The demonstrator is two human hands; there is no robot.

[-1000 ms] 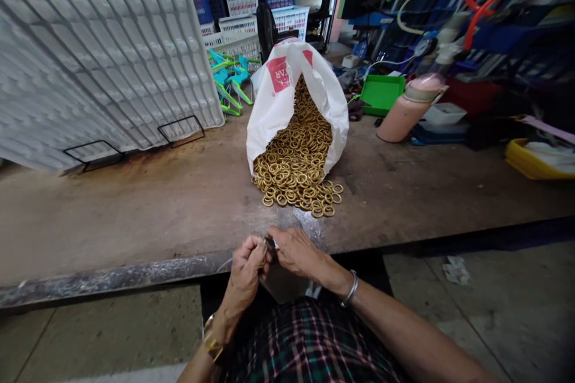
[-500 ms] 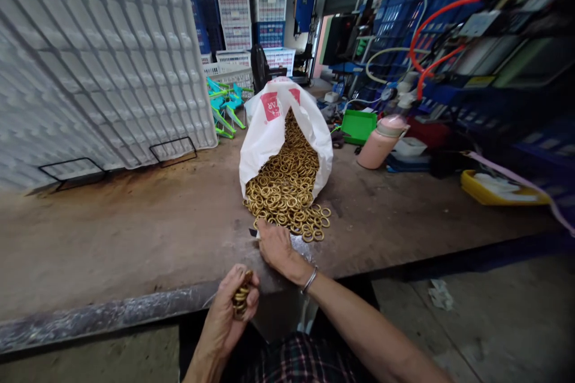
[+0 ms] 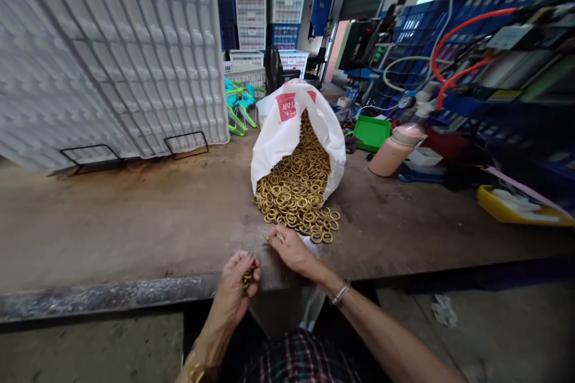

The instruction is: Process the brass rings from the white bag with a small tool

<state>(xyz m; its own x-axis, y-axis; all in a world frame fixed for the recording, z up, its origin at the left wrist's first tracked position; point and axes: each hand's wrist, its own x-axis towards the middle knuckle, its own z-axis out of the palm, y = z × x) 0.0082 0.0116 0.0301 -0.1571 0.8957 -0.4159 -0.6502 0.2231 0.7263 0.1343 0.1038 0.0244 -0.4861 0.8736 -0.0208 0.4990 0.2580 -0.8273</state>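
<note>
White bag (image 3: 276, 142), gold rings (image 3: 296, 185), 2 hands (image 3: 236, 281)

Gold rings (image 3: 296, 191), brown counter (image 3: 135, 209)
Your bag (image 3: 273, 146) is white, printed red; your shirt (image 3: 300, 360) is dark plaid.

The brown tabletop (image 3: 148, 221) bears a white bag (image 3: 274, 143) lying open, gold rings (image 3: 296, 179) spilling from its mouth onto the surface. To the bag's right sit a green tray (image 3: 372, 133), a pink bottle (image 3: 390, 152) and a yellow tray (image 3: 498, 208); teal-and-green clips (image 3: 240, 105) lie to its left.
</note>
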